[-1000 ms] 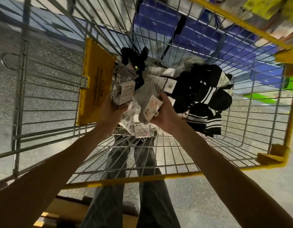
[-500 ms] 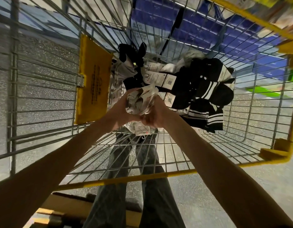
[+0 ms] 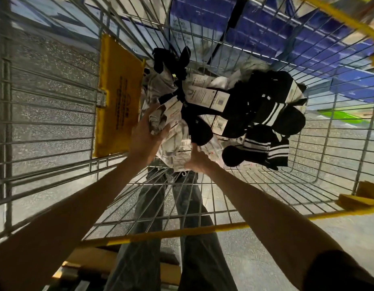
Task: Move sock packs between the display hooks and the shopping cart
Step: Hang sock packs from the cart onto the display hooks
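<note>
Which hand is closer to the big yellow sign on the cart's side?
Left. The left hand, gripping a grey sock pack, is just beside the yellow sign. The right hand is farther off, past the left hand, among the white packs.

Speckled grey floor (image 3: 51,114), brightly lit, blue shelving (image 3: 265,24) beyond (a green strip (image 3: 345,117) at right)

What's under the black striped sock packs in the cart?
Under the black striped sock packs, white and grey packs with barcode labels poke out at their near edge, on the cart's wire floor. Whatever lies beneath the middle of the pile is covered.
</note>
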